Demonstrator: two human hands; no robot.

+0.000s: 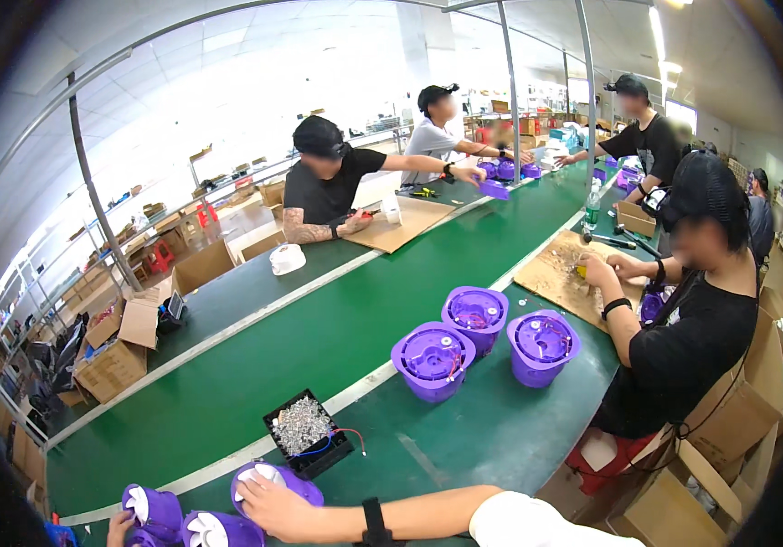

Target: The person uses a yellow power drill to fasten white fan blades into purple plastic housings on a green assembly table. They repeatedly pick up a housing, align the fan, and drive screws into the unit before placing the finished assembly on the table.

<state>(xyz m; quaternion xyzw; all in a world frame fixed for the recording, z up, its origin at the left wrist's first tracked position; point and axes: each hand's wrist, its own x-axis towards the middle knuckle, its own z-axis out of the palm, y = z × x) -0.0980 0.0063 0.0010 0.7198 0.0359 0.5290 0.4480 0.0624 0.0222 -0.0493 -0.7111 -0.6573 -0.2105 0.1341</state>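
At the lower edge, my right hand (280, 507) reaches over a purple plastic housing (305, 485) with white fan blades inside. Its fingers curl around the blades and the housing's top. My left hand (120, 529) shows only in part at the lower left, with its fingers against the side of another purple housing (162, 516) that also holds a white fan. Between the two hands stands a third purple housing (244, 529) with a white fan (205, 531). The undersides of these housings are hidden or cut off by the frame.
A black tray (328, 458) of small metal parts, with red and blue wires, lies just beyond my right hand. Several purple housings (432, 360) stand farther right. A green conveyor belt (319, 319) crosses the bench. Co-workers (697, 310) work along both sides; cardboard boxes (113, 369) stand beyond.
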